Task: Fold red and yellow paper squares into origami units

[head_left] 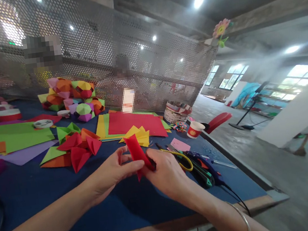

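Above the blue table, a folded piece of red paper (136,150) is pinched between my two hands. My left hand (118,168) has its thumb and fingers closed on the paper's left side. Curled around its lower right edge is my right hand (164,168), whose fingertips are partly hidden behind the paper. Just past the hands lie folded yellow paper pieces (139,135). Left of them sits a pile of folded red, orange and green paper pieces (80,147). A red paper stack (136,124) rests farther back.
To the right lie yellow-handled scissors (187,162), a green cutter (206,178) and a blue corded tool (214,170). A paper cup (195,129) and a woven basket (177,110) stand behind. Paper polyhedra (83,112) stand back left. A perforated metal screen (146,52) rises beyond the table.
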Action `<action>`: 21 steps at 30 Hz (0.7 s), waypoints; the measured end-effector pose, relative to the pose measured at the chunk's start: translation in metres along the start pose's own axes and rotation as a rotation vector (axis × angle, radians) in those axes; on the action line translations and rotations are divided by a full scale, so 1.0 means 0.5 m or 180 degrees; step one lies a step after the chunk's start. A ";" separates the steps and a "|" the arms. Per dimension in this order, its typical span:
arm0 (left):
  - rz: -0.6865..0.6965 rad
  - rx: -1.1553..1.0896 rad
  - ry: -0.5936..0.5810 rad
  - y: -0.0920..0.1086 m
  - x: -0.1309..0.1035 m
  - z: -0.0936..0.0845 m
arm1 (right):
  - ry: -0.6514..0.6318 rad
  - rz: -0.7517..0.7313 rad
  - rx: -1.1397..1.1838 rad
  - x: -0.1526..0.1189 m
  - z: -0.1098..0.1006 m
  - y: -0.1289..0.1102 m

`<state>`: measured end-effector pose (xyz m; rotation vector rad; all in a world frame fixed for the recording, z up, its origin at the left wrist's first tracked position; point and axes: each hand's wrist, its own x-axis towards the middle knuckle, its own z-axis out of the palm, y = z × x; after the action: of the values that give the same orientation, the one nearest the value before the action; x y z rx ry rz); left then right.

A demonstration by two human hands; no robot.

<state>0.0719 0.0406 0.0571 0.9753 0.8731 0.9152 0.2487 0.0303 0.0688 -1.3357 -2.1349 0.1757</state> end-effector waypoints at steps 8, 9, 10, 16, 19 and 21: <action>-0.0095 -0.0285 -0.0066 0.012 0.008 -0.007 | -0.0115 0.0549 0.0513 -0.005 -0.004 0.039; -0.0124 -0.0303 -0.0096 0.012 0.008 -0.007 | -0.0076 0.0556 0.0676 -0.007 -0.003 0.047; -0.0149 -0.0307 -0.0118 0.012 0.007 -0.008 | 0.0026 0.0503 0.0804 -0.010 -0.001 0.054; -0.0299 -0.0197 -0.0065 0.009 0.007 -0.007 | 0.0556 -0.0613 -0.0402 -0.028 -0.006 0.073; -0.0440 -0.0166 -0.0045 0.010 0.006 -0.002 | 0.0131 -0.1330 -0.0916 -0.039 -0.016 0.065; -0.0473 -0.0173 -0.0050 0.010 0.000 0.003 | -0.0031 -0.1645 -0.1031 -0.048 -0.015 0.062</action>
<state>0.0721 0.0417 0.0623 0.8581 0.8906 0.7997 0.2843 0.0232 0.0516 -0.8950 -2.5105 -0.3869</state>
